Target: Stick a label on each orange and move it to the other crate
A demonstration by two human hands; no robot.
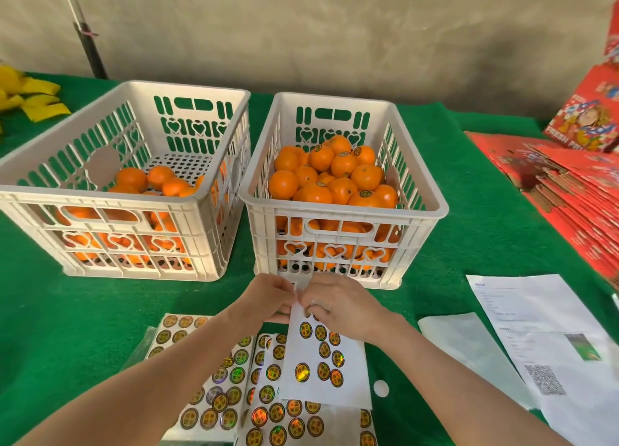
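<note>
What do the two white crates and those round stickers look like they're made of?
Left crate and right crate: probably moulded plastic, off-white, matte; ribbed walls with slot and heart cut-outs. Stickers: seemingly holographic foil, rainbow glints, on a white backing sheet.

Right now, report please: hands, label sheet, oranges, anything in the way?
Left hand and right hand pinch label sheet at top edge. No orange held; labelled oranges in right crate, fewer in left crate. Nothing blocks either crate.
</note>
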